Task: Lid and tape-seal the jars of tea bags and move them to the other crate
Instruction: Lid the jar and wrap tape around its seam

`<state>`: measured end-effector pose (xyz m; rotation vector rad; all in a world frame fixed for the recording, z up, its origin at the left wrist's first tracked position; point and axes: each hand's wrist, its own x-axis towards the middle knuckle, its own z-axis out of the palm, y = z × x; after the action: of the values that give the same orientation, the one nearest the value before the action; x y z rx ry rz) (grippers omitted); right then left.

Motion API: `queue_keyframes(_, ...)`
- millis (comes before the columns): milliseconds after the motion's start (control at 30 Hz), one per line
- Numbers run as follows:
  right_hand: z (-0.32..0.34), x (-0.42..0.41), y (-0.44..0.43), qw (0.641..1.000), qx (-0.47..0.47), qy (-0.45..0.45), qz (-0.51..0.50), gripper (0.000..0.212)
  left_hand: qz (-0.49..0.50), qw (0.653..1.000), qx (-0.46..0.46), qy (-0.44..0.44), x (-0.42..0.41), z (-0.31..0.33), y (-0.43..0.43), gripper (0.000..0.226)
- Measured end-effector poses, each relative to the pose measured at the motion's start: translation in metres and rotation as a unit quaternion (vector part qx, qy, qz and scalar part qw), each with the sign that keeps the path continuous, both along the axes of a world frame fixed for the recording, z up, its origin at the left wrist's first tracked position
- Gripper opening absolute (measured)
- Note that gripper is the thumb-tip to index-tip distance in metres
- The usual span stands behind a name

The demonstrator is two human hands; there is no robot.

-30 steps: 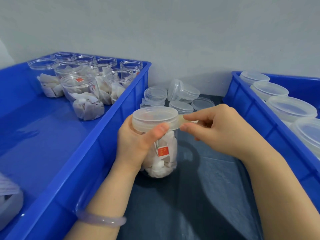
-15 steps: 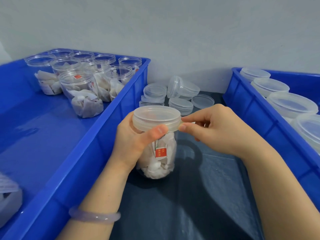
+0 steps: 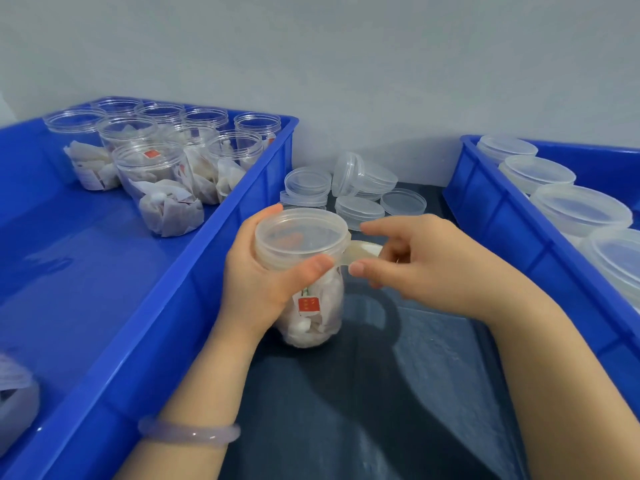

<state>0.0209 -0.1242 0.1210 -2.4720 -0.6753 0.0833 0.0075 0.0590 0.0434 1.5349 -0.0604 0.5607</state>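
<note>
Two hands work one lidded jar (image 3: 308, 299) standing between the crates: left hand (image 3: 263, 282) grips its neck; right hand (image 3: 426, 261) pinches a tape strip (image 3: 360, 252) stuck to the lid (image 3: 301, 237).

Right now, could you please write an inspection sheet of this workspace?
Surface: dark mat.
Job's things: lidded jar of tea bags; tape strip at its lid edge; open jars in left crate; lidded jars in right crate.
Clutter: loose lids near the wall.
Hands: left hand grips the jar; right hand pinches the tape strip.
Cables: nothing seen.
Surroundings: grey wall.
</note>
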Motion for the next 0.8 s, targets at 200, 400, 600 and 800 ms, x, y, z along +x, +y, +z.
queue_keyframes(200,0.009,-0.008,-0.002,0.996,0.054,0.019,0.067,0.04,-0.082,0.995,-0.055,0.011,-0.002,0.0,0.003,0.107)
queue_keyframes(400,0.012,-0.013,-0.001,0.999,-0.043,-0.006,0.027,0.037,-0.07,0.997,-0.015,0.021,-0.004,0.002,-0.002,0.105)
queue_keyframes(600,0.01,-0.024,0.015,0.998,-0.031,-0.053,0.018,0.029,0.007,0.998,-0.052,0.023,0.002,-0.002,-0.001,0.104)
queue_keyframes(800,0.013,-0.015,-0.001,0.999,-0.008,0.038,0.008,0.042,-0.025,0.999,-0.006,0.021,0.0,0.003,0.003,0.08)
